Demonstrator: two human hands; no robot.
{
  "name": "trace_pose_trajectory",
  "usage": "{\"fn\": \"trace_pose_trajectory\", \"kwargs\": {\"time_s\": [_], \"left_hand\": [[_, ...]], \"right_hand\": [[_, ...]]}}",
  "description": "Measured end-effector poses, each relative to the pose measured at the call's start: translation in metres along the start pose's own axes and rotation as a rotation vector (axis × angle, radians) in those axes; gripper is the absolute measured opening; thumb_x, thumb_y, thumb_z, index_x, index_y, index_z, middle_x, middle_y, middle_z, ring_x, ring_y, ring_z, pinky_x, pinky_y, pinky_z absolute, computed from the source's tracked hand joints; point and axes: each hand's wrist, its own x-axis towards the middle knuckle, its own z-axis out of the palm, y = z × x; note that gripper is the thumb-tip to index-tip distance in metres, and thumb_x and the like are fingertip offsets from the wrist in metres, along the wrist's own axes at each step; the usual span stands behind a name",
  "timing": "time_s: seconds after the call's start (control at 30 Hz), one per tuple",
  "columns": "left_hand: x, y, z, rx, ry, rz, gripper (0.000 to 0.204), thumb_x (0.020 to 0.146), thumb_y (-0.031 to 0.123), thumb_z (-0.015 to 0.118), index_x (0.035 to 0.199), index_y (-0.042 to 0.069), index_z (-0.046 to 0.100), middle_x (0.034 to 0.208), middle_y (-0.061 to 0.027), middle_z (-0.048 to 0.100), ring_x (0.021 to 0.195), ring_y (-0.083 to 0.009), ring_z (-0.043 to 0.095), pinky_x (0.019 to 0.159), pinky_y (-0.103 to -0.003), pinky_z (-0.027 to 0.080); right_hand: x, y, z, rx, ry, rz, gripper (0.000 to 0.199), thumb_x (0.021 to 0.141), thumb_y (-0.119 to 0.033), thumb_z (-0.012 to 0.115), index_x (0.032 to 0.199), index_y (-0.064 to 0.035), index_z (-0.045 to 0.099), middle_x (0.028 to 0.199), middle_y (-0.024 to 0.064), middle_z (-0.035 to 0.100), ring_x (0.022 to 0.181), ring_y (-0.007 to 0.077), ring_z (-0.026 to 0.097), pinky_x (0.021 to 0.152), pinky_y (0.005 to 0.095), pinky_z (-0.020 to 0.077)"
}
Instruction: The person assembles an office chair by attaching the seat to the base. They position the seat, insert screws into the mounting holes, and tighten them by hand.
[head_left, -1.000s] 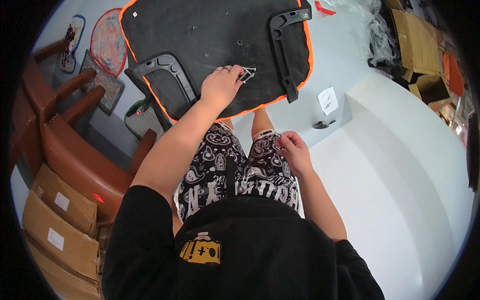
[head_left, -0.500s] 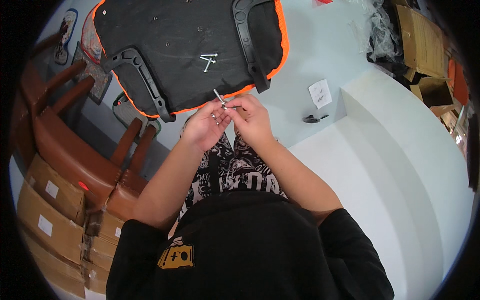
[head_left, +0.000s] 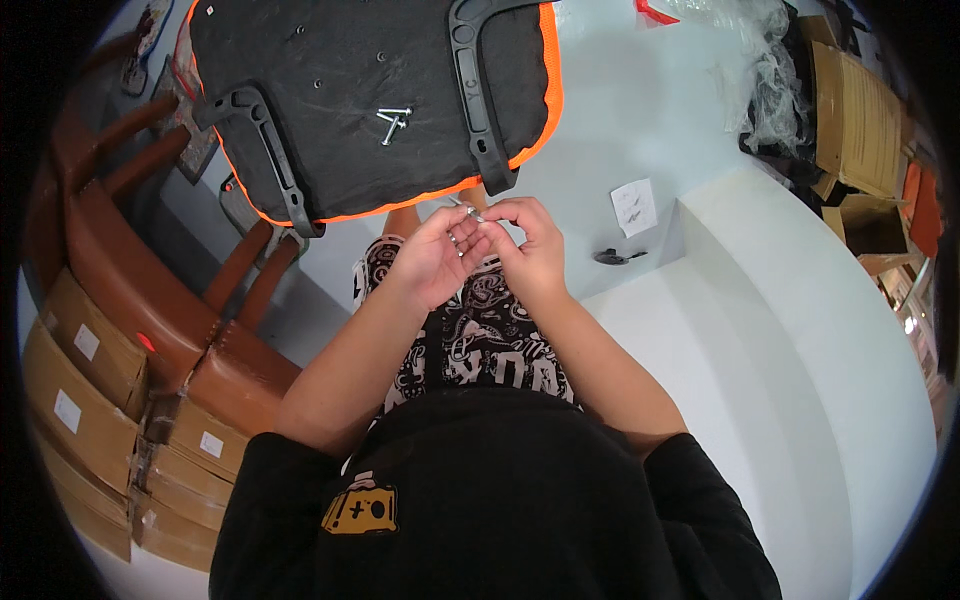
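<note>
Over my lap, my left hand (head_left: 432, 262) pinches a silver bolt (head_left: 472, 212) between thumb and fingers. My right hand (head_left: 532, 252) closes on the same bolt from the other side, fingertips at its end. Whether a small washer is on the bolt is hidden by the fingers. Just beyond my hands lies a black seat cushion (head_left: 350, 150) with orange edging, underside up. Several loose silver bolts (head_left: 394, 122) rest on it in a small heap. Two black plastic armrests, the left one (head_left: 270, 150) and the right one (head_left: 470, 90), lie across its sides.
A printed paper sheet (head_left: 634, 206) and a small black object (head_left: 618, 257) lie on the floor to the right. Clear plastic wrap (head_left: 770, 70) and an opened cardboard box (head_left: 855, 120) stand at the far right. Brown leather furniture (head_left: 140, 290) and stacked cartons (head_left: 80, 400) line the left.
Both hands have drawn slightly nearer to me and to the right, away from the cushion's edge. The bolt has tipped over and more of it is covered by my fingers.
</note>
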Motion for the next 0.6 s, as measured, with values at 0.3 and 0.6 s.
{"fn": "trace_pose_trajectory", "kwargs": {"time_s": [0.3, 0.6], "left_hand": [[0.002, -0.004, -0.031, -0.071, -0.06, 0.032, 0.012, 0.089, 0.019, 0.052, 0.093, 0.008, 0.055, 0.087, -0.0017, 0.059, 0.085, -0.0122, 0.058, 0.078, -0.025, 0.048], [-0.009, -0.003, -0.053, -0.084, -0.007, 0.105, 0.024, 0.086, 0.021, 0.058, 0.104, 0.006, 0.052, 0.094, -0.0023, 0.055, 0.087, -0.0127, 0.055, 0.08, -0.026, 0.046]], "right_hand": [[0.004, 0.009, 0.008, -0.122, -0.167, 0.029, 0.01, 0.073, -0.006, 0.067, 0.082, -0.0046, 0.063, 0.085, 0.0085, 0.061, 0.081, 0.0234, 0.059, 0.073, 0.0299, 0.0454], [0.013, -0.005, 0.021, -0.278, -0.416, 0.039, 0.012, 0.075, -0.007, 0.067, 0.086, -0.0046, 0.063, 0.086, 0.0049, 0.062, 0.082, 0.0164, 0.057, 0.074, 0.0265, 0.043]]}}
